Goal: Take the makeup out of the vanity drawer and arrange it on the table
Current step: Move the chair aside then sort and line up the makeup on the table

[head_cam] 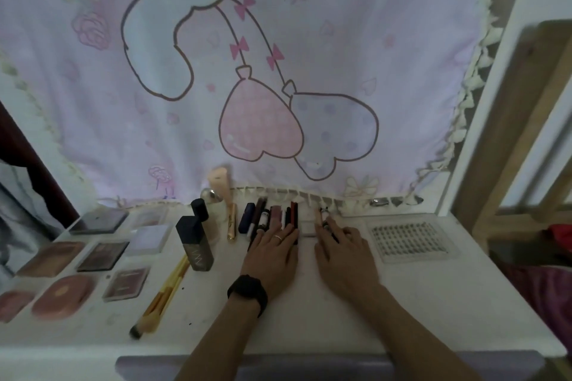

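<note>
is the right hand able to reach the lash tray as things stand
Probably yes: the lash tray lies just right of the right hand, with only bare table between them.

The table point(402, 303) across the lower frame is white, matt and smooth, with a few dark specks. The cloth point(309, 40) filling the upper frame is soft printed fabric with a tasselled fringe. At lower left the compacts point(123, 283) have clear, glossy plastic lids. The dark bottle point(195, 241) has a slight sheen. The lash tray point(410, 241) is clear plastic. At the right edge the frame point(510, 133) is bare wood. The wristband point(247, 289) is matt black.
</note>
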The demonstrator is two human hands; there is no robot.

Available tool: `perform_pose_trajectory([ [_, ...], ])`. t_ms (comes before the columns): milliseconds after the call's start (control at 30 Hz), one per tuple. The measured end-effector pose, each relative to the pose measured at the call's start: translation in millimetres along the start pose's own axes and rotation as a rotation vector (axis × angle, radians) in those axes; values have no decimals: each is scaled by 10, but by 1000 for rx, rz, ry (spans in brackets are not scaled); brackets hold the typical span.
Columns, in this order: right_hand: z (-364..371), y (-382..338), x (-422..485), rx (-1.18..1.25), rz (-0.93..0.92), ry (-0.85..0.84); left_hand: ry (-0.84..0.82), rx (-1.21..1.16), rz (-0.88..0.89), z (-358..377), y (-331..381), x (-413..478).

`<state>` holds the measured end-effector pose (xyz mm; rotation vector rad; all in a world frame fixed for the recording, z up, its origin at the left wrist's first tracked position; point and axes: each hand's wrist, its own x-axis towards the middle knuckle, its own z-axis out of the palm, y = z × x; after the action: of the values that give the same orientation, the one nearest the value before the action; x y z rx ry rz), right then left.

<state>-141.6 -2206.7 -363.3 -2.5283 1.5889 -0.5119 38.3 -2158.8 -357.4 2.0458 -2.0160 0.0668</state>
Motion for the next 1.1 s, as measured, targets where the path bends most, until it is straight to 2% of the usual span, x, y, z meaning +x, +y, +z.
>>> perform_pose_trajectory([
  [267,-106,8,-4,118,-29,-52,11,-64,6,-90,5,-13],
  [333,-205,45,-36,150,-78,0,7,-74,14,-139,65,-29],
  [433,-421,189,-217,280,-41,99,-10,-95,45,-187,235,-80],
  [533,-623,442,-544,306,7,186,-23,-165,56,-236,529,-148],
  [700,-803,1026,-1165,154,179,247,-49,-275,132,-232,1125,-144],
  [833,-801,1291,-1396,-45,379,98,-126,-284,145,-90,1526,13],
  [1100,-710,1338,-1392,-60,394,119,-255,-15,87,172,1762,387],
])
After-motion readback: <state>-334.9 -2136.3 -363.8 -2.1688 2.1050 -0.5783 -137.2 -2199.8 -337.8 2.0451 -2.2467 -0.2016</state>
